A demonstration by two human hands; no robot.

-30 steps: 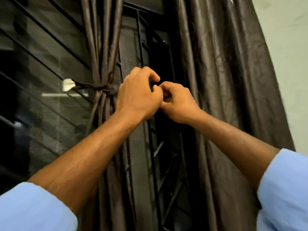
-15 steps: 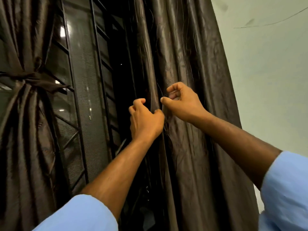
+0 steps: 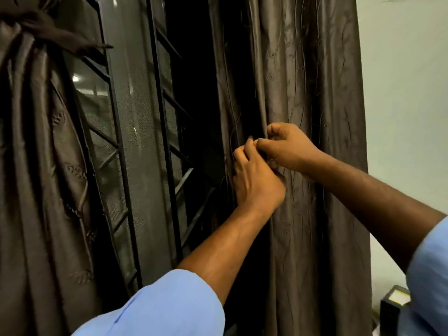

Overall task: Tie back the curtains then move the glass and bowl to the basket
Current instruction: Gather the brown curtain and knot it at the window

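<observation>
1. The right-hand dark brown satin curtain (image 3: 310, 117) hangs loose beside the pale wall (image 3: 407, 93); its long axis runs vertically, folds pointing down.
2. The left hand (image 3: 257, 180) and the right hand (image 3: 288, 147), fingers curled, pinch its inner edge folds.
3. The left-hand dark brown curtain (image 3: 36, 141) is gathered under a tied band (image 3: 43, 30).
4. Risk: slippery fabric may slide from so small a pinch, spilling folds over the black metal window grille (image 3: 167, 141).
5. Glass, bowl, basket: not visible.
</observation>
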